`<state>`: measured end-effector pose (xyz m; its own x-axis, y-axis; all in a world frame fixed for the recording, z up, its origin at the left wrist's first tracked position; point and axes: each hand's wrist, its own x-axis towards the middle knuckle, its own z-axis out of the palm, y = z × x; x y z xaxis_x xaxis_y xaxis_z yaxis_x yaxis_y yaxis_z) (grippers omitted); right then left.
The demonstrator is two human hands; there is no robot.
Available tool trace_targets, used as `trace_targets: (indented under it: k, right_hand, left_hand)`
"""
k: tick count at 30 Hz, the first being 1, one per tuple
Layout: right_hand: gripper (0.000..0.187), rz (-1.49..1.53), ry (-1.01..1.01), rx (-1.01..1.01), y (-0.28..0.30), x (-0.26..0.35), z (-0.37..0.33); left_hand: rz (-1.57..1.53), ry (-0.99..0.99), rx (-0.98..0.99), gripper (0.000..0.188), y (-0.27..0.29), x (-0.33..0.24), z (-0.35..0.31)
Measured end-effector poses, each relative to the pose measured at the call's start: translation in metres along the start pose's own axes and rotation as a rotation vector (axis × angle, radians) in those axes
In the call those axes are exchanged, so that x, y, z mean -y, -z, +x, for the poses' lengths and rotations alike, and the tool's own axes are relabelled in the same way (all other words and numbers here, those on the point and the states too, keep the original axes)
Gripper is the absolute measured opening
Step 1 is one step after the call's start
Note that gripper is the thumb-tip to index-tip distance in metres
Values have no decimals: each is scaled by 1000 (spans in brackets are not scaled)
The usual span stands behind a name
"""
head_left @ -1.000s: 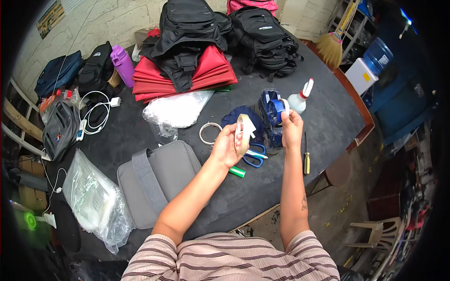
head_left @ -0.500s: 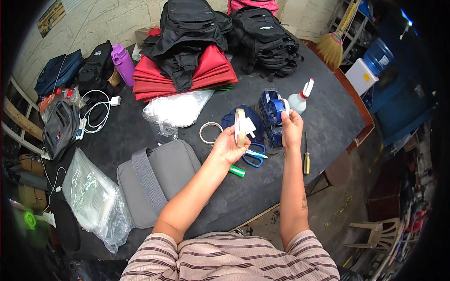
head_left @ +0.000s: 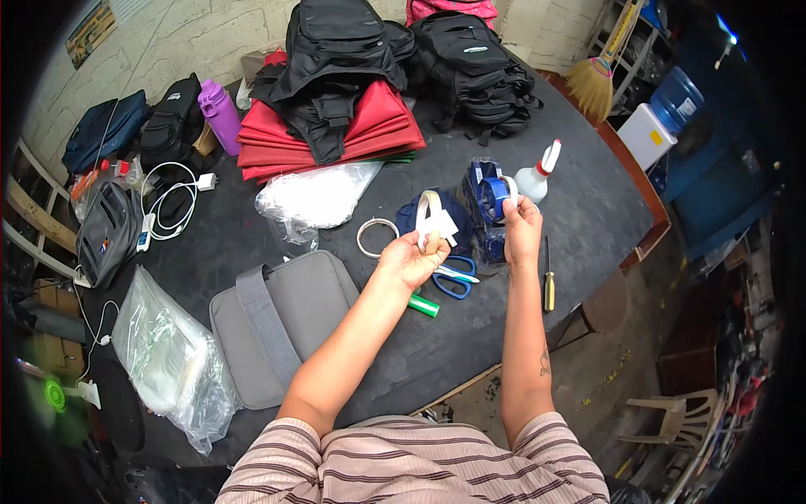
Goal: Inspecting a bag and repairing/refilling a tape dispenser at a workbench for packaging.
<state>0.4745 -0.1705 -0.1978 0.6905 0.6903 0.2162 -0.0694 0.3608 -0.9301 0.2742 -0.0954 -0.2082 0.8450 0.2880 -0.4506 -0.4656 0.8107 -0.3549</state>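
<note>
My left hand (head_left: pixel 409 264) is closed around the lower edge of a cream masking tape roll (head_left: pixel 422 208), held tilted above the table. Closed in a pinch, my right hand (head_left: pixel 523 228) grips a narrow white tape roll (head_left: pixel 513 186) at its lower side. Just behind that roll is a blue tape roll (head_left: pixel 492 198) beside a dark blue tape dispenser (head_left: pixel 483 171); whether they touch I cannot tell. Another thin tape ring (head_left: pixel 362 238) lies left of my left hand. Blue-handled scissors (head_left: pixel 457 288) and a green cylinder (head_left: pixel 424 305) lie below the hands. Dark blue fabric (head_left: pixel 409 214) sits behind the masking tape.
A spray bottle (head_left: pixel 531 181) and a screwdriver (head_left: pixel 549 286) are at the right. A grey bag (head_left: pixel 323 294) and clear plastic packaging (head_left: pixel 168 357) lie at the left. Farther back are folded red material (head_left: pixel 386 126), black backpacks (head_left: pixel 474 71) and a purple bottle (head_left: pixel 220 118).
The masking tape roll in my left hand has turned, showing more of its ring opening. My left fingers have shifted slightly on it. The right hand with the white roll stays almost still.
</note>
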Motion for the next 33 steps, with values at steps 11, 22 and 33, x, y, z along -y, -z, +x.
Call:
trace_targets:
  k: [11,22,33]
  right_hand:
    - [13,-5,-14,24,3,0,1]
    - [8,37,-15,12,0,5,-3]
    - [7,114,18,36,-6,12,-8]
  left_hand:
    - [-53,-170,-121,25,-21,10,-15]
    - [896,-487,334,31,-25,0,36]
    - [1348,-1008,421,21,-41,13,107]
